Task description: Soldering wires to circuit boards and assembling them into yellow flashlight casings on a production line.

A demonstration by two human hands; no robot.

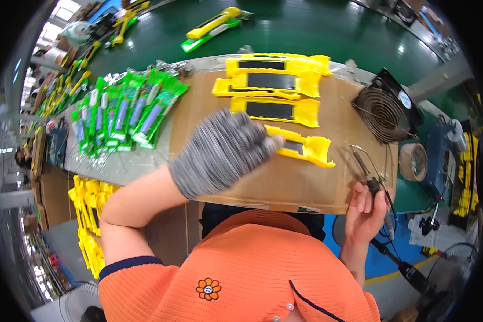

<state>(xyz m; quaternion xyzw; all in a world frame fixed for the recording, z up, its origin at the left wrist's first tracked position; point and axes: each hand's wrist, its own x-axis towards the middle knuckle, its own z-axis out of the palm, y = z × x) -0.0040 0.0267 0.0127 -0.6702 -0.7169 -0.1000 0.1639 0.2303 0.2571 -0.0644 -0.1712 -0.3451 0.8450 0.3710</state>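
My left hand (225, 153), in a grey striped fingerless glove, reaches across the cardboard sheet. Its fingers are curled closed on the near yellow plastic housing (317, 150), covering that piece's left part; a dark panel shows beside the fingertips. Three more yellow housings (306, 111) with dark rectangular panels lie in a row behind it. At the sheet's right front edge, my bare right hand (364, 212) has its thumb and fingers closed round the dark grip of a soldering iron (374, 185). Thin metal rods extend up from the grip, and a cable hangs beside it.
Green circuit boards with wires (126, 110) are piled at left. A black fan (383, 107) and a tape roll (413, 161) stand at right. Beyond the table, a green conveyor belt (306, 27) carries a yellow-and-green assembly (213, 27). More yellow housings (88, 214) sit lower left.
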